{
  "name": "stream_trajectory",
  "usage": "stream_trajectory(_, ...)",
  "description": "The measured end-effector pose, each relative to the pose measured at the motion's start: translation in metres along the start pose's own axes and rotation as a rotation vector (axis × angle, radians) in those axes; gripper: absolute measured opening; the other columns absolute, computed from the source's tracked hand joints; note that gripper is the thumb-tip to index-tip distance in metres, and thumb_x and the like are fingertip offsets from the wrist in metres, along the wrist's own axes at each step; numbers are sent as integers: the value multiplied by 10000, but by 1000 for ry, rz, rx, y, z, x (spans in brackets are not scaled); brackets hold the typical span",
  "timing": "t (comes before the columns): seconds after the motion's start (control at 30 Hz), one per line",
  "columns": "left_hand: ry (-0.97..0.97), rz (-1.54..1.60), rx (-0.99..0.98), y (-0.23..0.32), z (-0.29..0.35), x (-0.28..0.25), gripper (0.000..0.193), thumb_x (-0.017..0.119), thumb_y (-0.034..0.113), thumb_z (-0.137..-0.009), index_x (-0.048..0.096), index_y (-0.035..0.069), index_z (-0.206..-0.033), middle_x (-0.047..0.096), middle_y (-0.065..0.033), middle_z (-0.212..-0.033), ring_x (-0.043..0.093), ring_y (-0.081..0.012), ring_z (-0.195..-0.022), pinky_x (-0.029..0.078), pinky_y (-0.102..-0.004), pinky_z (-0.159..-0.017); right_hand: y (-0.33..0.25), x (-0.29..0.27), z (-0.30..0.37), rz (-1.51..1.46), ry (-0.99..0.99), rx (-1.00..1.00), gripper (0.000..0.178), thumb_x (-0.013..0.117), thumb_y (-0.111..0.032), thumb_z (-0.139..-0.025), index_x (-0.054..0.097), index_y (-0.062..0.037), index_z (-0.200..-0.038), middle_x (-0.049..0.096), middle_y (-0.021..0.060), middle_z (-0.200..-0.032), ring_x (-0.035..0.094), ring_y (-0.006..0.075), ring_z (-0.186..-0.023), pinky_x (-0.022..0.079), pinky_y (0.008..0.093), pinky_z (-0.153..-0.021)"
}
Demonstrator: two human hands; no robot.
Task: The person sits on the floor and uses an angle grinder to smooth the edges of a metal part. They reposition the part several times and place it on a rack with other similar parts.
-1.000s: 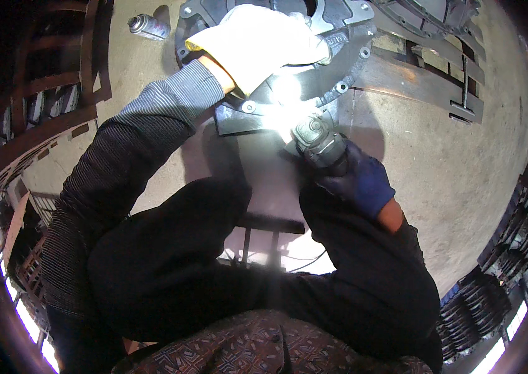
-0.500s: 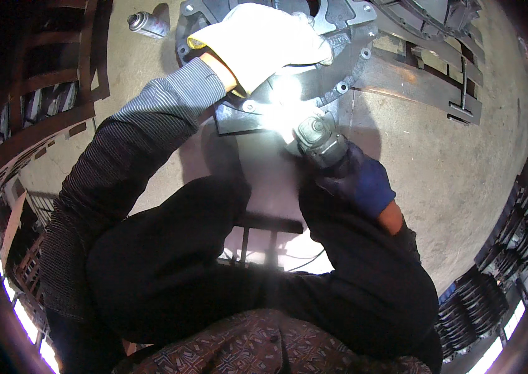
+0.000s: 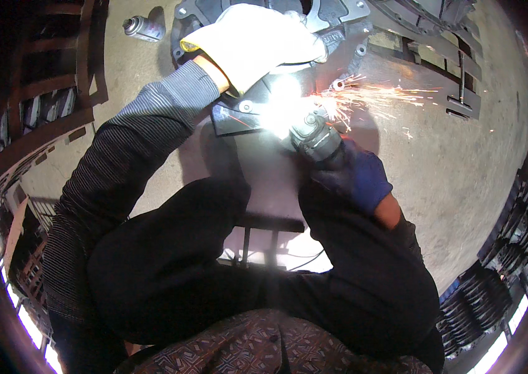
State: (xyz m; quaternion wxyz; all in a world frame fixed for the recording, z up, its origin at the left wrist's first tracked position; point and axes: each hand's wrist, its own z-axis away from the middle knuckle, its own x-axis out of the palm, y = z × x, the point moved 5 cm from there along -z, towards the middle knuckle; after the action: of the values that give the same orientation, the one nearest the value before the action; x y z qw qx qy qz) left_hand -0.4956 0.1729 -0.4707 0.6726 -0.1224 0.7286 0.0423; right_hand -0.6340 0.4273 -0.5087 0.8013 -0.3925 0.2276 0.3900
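My right hand (image 3: 367,177), in a dark blue glove, is wrapped round a dark angle grinder (image 3: 315,138). The grinder's head meets the near rim of a round grey metal casting (image 3: 339,78) with bolt holes, and orange sparks (image 3: 376,96) spray off to the right. White glare hides the disc and the contact spot. My left hand (image 3: 264,40), in a white glove with a yellow-edged cuff, rests over the casting with its fingers curled down against it. The brightness washes out much of that glove. A flat dark plate (image 3: 233,121) shows under the casting's near left side.
A spray can (image 3: 142,28) is on the concrete floor (image 3: 451,162) left of the casting. Slotted metal plates (image 3: 426,81) and another ribbed casting (image 3: 417,19) lie at the right. Brown metal racks (image 3: 86,50) stand far left, and stacked dark parts (image 3: 473,311) sit at the lower right.
Sparks now fly rightward from the grinder, where none showed before. The grinder and my right hand have shifted slightly left and up. My left hand stays on the casting.
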Motion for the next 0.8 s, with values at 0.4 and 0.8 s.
stream_trajectory(0.4,12,314,97,-20,10,-11,381,616,382,-1030,703,202,-1356,745,-103,-1147,707,-286,-1008,567,-400,-912,30,-20,34,-334,85,181,822,885,-558,-783,624,-125,-1432,744,184,-1269,724,375,-1160,586,443,-999)
stream_trajectory(0.8,72,202,11,15,1,-12,317,591,386,-1056,752,322,-1323,768,-68,-1073,737,-236,-857,582,-347,-782,34,-15,35,-329,34,148,844,877,-538,-771,602,-118,-1449,747,184,-1272,713,384,-1191,578,454,-1019)
